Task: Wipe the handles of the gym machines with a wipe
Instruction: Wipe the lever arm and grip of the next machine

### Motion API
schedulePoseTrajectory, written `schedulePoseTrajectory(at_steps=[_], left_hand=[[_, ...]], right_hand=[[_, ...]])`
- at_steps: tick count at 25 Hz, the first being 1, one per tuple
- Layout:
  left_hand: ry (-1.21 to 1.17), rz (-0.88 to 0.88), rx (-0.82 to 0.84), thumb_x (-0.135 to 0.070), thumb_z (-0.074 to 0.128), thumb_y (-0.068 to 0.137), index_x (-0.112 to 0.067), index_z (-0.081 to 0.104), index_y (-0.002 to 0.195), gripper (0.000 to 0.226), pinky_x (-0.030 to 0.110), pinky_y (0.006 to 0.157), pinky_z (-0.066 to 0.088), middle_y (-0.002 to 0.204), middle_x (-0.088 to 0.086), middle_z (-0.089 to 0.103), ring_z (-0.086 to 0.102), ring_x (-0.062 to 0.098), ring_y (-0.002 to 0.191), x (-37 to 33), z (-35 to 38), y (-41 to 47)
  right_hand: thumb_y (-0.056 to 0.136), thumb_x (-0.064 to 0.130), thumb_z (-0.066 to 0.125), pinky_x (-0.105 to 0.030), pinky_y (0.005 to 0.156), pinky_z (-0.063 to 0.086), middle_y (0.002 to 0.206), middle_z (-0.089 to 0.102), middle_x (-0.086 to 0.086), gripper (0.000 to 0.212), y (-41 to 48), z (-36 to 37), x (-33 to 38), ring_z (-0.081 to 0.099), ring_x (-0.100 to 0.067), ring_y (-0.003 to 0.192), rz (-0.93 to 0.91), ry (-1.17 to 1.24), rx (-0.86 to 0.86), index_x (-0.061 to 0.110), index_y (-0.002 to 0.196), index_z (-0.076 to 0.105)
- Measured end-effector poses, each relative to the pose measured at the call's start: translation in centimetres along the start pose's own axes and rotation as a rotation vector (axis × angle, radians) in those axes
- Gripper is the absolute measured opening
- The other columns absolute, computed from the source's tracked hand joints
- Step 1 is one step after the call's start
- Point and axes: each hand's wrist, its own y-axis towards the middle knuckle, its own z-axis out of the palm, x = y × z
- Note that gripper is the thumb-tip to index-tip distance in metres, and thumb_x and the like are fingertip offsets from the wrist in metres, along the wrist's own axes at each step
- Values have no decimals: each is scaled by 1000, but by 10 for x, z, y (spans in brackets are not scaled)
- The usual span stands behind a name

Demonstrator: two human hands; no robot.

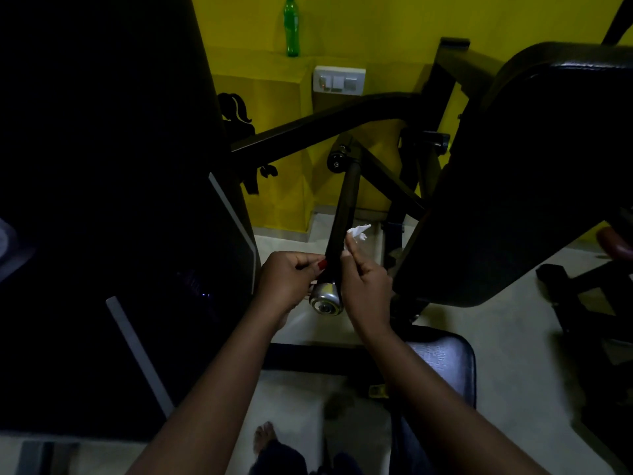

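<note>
Pinched between the thumb and curled fingers of the right hand (368,286), a crumpled white wipe (358,234) is held against the right side of a black handle (344,214); a loose tuft of it sticks out above the fingers. The left hand (286,282) is curled against the handle's left side, just above the chrome end cap (325,299), with the thumb laid on the black grip.

- Handle: a long bar slanting up and away from the cap to a pivot on the machine frame. The wipe sits on its lower part, near the cap.
- Progress: judged to be early or midway on this handle. The upper length and the cap are not covered by the wipe, and whether they are already clean cannot be told in the dim light. Other handles are presumed to be left.
- Container: one green bottle (292,27) stands upright at the back edge of a yellow ledge (260,66); no contents can be made out.
- Surroundings: a white switch plate (339,80) is set on the yellow wall below the ledge. A dark back pad (531,173) is seen to the right and a black seat pad (442,365) under the right forearm. A bare foot (265,437) is on the pale floor.
</note>
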Motion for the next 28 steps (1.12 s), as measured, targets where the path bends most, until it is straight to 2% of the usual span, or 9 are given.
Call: schedulePoseTrajectory(at_steps=[6, 9, 12, 14, 16, 20, 22, 25, 28], left_hand=[[51, -44, 71, -10, 64, 91, -4, 67, 117, 27, 31, 79, 57, 111, 8, 70, 67, 18, 98, -15, 7, 60], [85, -31, 146, -9, 70, 86, -1, 60, 126, 42, 30, 82, 56, 118, 10, 65, 65, 19, 101, -26, 9, 91], [93, -70, 250, -5, 76, 79, 3, 54, 130, 56, 33, 86, 56, 117, 14, 63, 64, 22, 103, -33, 8, 120], [94, -102, 314, -3, 78, 76, 3, 55, 129, 58, 36, 86, 57, 111, 13, 65, 66, 24, 101, -32, 8, 136], [123, -95, 352, 0, 76, 76, 1, 63, 120, 46, 37, 84, 58, 105, 14, 70, 69, 25, 95, -28, 8, 142], [199, -75, 361, 2, 74, 75, -5, 73, 103, 29, 40, 81, 59, 92, 15, 73, 71, 27, 89, -27, 7, 155], [220, -75, 389, -2, 80, 73, -7, 72, 107, 36, 38, 83, 59, 98, 14, 73, 70, 23, 93, -30, 7, 152], [196, -87, 373, -7, 82, 72, -4, 65, 121, 51, 39, 90, 56, 113, 14, 68, 64, 22, 107, -30, 8, 145], [205, -51, 343, -28, 79, 69, -16, 68, 119, 53, 44, 96, 53, 110, 5, 71, 67, 17, 104, -29, 13, 130]], right_hand=[[99, 21, 46, -27, 83, 46, 122, 66, -10, 38, 86, 25, -1, 62, -19, 104, -47, -265, 73, 21, 136, 53], [99, 19, 44, -33, 94, 41, 137, 55, -12, 38, 158, 38, -6, 52, -31, 122, -47, -445, 107, 16, 136, 52], [96, 17, 47, -34, 91, 43, 129, 59, -16, 35, 208, 47, -13, 54, -34, 118, -60, -575, 130, 11, 128, 59], [92, 15, 53, -28, 80, 42, 118, 67, -14, 30, 207, 41, -11, 61, -32, 107, -134, -636, 110, 11, 118, 67], [88, 14, 60, -22, 68, 38, 102, 73, -11, 21, 177, 30, -4, 67, -26, 91, -273, -648, 99, 11, 104, 74], [88, 28, 60, -1, 73, 37, 97, 75, -1, 23, 128, 19, 0, 65, -5, 88, -360, -512, 52, 20, 102, 76], [88, 24, 65, -2, 69, 38, 95, 75, 2, 23, 145, 22, -11, 65, -1, 80, -296, -488, -12, 25, 109, 73], [87, 13, 66, -13, 80, 45, 107, 73, 0, 33, 192, 35, -23, 67, -8, 97, -236, -451, -46, 25, 118, 69], [87, 7, 63, -16, 83, 44, 110, 71, -7, 33, 207, 42, -24, 67, -16, 103, -181, -448, -27, 17, 118, 69]])
